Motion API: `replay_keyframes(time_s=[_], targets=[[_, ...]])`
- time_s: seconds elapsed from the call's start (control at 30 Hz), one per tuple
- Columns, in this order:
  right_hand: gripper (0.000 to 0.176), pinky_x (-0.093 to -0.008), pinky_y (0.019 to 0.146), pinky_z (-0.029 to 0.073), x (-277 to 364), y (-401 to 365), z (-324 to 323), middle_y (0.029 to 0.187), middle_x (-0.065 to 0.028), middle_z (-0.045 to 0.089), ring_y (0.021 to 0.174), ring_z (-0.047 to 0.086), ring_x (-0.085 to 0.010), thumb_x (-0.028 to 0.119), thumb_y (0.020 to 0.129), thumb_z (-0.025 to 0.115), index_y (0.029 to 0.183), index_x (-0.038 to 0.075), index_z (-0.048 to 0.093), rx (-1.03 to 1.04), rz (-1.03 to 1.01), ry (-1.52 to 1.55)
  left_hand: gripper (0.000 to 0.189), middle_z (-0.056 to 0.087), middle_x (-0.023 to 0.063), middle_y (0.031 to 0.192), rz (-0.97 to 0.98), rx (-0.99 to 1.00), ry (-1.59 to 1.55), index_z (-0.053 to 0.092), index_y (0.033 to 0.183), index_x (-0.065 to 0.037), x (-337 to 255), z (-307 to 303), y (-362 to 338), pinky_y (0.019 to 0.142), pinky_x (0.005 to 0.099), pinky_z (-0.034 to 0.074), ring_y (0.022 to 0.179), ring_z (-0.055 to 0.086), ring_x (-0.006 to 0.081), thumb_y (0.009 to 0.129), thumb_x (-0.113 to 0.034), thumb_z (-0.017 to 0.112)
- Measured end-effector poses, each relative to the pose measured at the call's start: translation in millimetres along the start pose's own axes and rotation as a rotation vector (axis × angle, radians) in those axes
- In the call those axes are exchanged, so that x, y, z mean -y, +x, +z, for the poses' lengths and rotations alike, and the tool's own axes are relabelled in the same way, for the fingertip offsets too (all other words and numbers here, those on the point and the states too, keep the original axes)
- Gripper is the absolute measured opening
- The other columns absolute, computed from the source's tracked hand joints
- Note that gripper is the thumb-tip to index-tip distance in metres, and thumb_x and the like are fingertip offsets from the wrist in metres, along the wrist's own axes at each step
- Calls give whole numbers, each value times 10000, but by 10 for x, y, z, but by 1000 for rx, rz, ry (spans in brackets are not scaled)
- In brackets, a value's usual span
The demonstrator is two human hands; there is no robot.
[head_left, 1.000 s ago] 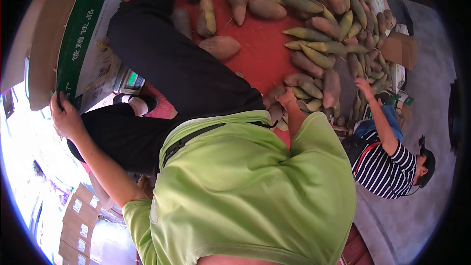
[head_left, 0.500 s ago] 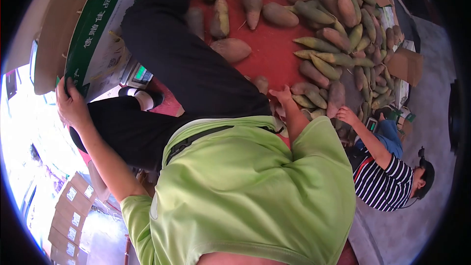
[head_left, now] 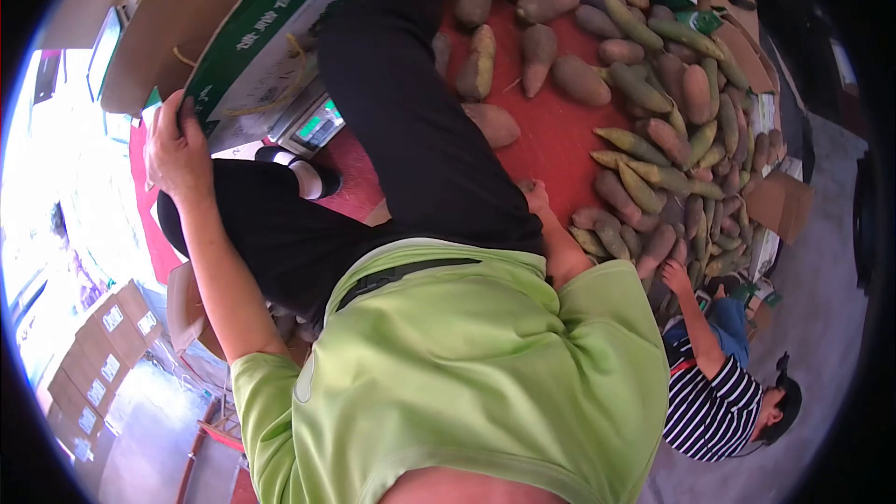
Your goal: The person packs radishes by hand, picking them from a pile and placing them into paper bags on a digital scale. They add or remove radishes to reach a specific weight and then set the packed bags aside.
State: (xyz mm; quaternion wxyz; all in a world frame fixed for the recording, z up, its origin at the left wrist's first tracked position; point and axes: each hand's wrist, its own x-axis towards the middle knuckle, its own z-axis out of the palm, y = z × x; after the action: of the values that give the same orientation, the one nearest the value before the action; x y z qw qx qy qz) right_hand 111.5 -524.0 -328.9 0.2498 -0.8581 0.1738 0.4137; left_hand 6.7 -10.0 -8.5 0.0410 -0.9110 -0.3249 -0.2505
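Red surface [head_left: 557, 142] | left fingers [head_left: 169, 123] clamped on box [head_left: 266, 33] edge | right fingers [head_left: 533, 189] near roots [head_left: 492, 125], spread can't be told

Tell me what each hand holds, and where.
The left hand grips the box by its near corner. The right hand is partly hidden behind the leg; whether it holds anything cannot be told.

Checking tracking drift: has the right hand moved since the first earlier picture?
Yes. Against the pointed yellow-green roots, the right hand has shifted left and up in the view, away from the pile's near edge.
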Motion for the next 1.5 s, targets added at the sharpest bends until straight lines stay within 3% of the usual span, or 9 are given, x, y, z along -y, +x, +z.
replay_keyframes(time_s=[0.2, 0.4, 0.67, 0.77, 0.8, 0.83, 1.07, 1.43, 1.5], targets=[[845, -411, 934, 448, 163, 191, -230, 1204, -198, 528, 1129, 525, -347, 190, 534, 862, 1249, 28, 442, -144, -323, 35, 109, 659, 46, 857, -10, -7, -21, 657, 938, -142, -82, -56, 25, 710, 375, 475, 805, 636, 264, 854, -162, 592], [763, -359, 951, 409, 1909, -429, -1103, 1168, -143, 520, 1088, 505, -254, 145, 597, 835, 1237, 21, 439, -436, -940, 173, 111, 634, 30, 842, -49, 7, -27, 653, 936, -154, -86, -81, 27, 739, 377, 460, 843, 620, 253, 849, -174, 586], [721, -287, 882, 454, 4228, -2015, -1545, 1178, -125, 500, 1046, 531, -190, 92, 679, 817, 1257, -28, 403, -202, -1407, 767, 92, 621, 3, 816, -46, 2, -15, 654, 908, -164, -94, -110, 20, 733, 367, 448, 833, 612, 219, 835, -195, 606], [569, -328, 762, 508, 4780, -2436, -1278, 1084, -90, 571, 953, 578, -169, 33, 743, 726, 1244, 39, 453, 26, -1679, 721, 91, 621, -1, 809, -37, -1, -21, 654, 907, -166, -75, -109, 14, 730, 370, 447, 831, 613, 218, 830, -191, 612], [616, -312, 803, 488, 4851, -2719, -1178, 1058, -76, 556, 975, 560, -163, 21, 682, 769, 1213, 28, 456, 327, -1532, 813, 91, 620, -2, 806, -41, -8, -17, 653, 908, -167, -68, -96, 13, 728, 370, 448, 829, 613, 218, 832, -192, 611], [610, -319, 825, 477, 5036, -2640, -1084, 1043, -73, 560, 968, 558, -169, 55, 666, 794, 1186, 33, 476, -87, -1761, 530, 91, 618, -2, 804, -43, -14, -13, 653, 909, -168, -67, -87, 9, 727, 371, 448, 826, 614, 219, 833, -192, 609], [591, -391, 851, 465, 5345, -3226, -673, 1019, -176, 559, 974, 569, -326, 141, 602, 810, 1089, 41, 489, -438, -2185, 246, 90, 610, 3, 792, -31, -5, -14, 652, 908, -168, -50, -109, 33, 719, 372, 452, 815, 616, 220, 836, -197, 607], [444, -352, 783, 509, 5378, -2671, 188, 993, -194, 618, 889, 631, -257, 130, 742, 722, 1114, -2, 520, 311, -1547, 359, 108, 614, 9, 804, 15, 5, -26, 655, 927, -167, -80, -139, 11, 721, 372, 455, 823, 615, 227, 839, -199, 602], [371, -321, 778, 505, 5237, -2607, -160, 996, -156, 623, 886, 624, -219, 105, 763, 698, 1086, 0, 550, 227, -1696, 299, 107, 614, 8, 805, 33, 26, -14, 654, 928, -168, -48, -134, 11, 719, 371, 454, 825, 615, 226, 842, -203, 601]])
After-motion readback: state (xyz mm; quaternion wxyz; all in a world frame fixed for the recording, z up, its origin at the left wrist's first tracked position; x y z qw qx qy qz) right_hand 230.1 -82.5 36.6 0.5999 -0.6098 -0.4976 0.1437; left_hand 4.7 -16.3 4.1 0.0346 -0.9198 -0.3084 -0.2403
